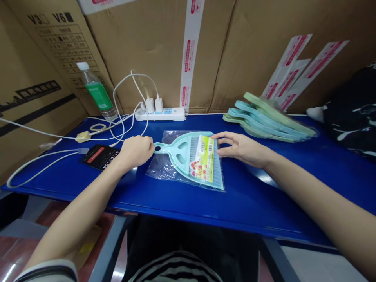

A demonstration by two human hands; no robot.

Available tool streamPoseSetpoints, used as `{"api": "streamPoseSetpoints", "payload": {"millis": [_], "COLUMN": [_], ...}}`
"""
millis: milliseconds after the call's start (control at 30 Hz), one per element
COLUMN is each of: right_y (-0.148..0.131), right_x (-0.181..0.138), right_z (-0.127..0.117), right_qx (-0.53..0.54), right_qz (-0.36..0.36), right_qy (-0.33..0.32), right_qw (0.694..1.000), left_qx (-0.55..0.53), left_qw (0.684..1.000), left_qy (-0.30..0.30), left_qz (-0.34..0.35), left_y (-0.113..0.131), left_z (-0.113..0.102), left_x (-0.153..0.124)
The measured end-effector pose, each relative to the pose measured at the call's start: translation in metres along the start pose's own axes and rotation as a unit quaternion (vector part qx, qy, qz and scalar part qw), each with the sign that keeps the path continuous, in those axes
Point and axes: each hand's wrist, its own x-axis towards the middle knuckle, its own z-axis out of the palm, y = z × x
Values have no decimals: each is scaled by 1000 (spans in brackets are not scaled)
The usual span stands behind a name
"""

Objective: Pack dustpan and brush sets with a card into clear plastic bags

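Note:
A light blue dustpan and brush set (180,150) lies flat on the blue table in a clear plastic bag, its handle pointing left. A yellow and white printed label (202,158) covers part of the brush bristles. My left hand (137,152) is closed at the tip of the handle; its fingers hide what lies inside the grip. At the wide end, my right hand (242,149) rests its fingertips against the bag beside the label, fingers apart and slightly bent.
Several green and blue dustpan sets (268,121) are stacked at the back right. A power strip (164,114) with plugged-in chargers, a bottle (98,94), white cables and a phone (100,156) occupy the left. Cardboard (152,47) walls the back. Dark patterned fabric (352,109) sits far right.

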Motion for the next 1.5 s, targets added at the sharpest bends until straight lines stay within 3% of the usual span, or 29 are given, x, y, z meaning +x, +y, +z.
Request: {"api": "streamPoseSetpoints", "payload": {"millis": [400, 667, 733, 867, 967, 1200, 1500], "right_y": [1, -1, 0, 3, 4, 2, 1], "right_x": [2, 1, 2, 4, 4, 2, 1], "right_z": [-3, -13, -14, -11, -9, -10, -8], "right_qx": [-40, -137, -216, -396, -448, -451, -474], "right_qz": [-12, -36, -78, -180, -204, -193, -263], "right_qy": [11, -22, -7, 53, 55, 24, 43], "right_qw": [999, 990, 973, 899, 868, 871, 839], "left_qx": [12, 21, 17, 9, 14, 18, 19], "left_qw": [1000, 999, 999, 999, 999, 999, 998], "left_qy": [0, 8, 9, 6, 4, 2, 1], "left_qz": [-16, -48, -49, -48, -50, -47, -53], "left_y": [-1, -5, -5, -3, -3, -3, -1], "left_z": [-1, -4, -3, -3, -3, -4, -3], "left_x": [1, 1, 1, 1, 0, 0, 0]}}
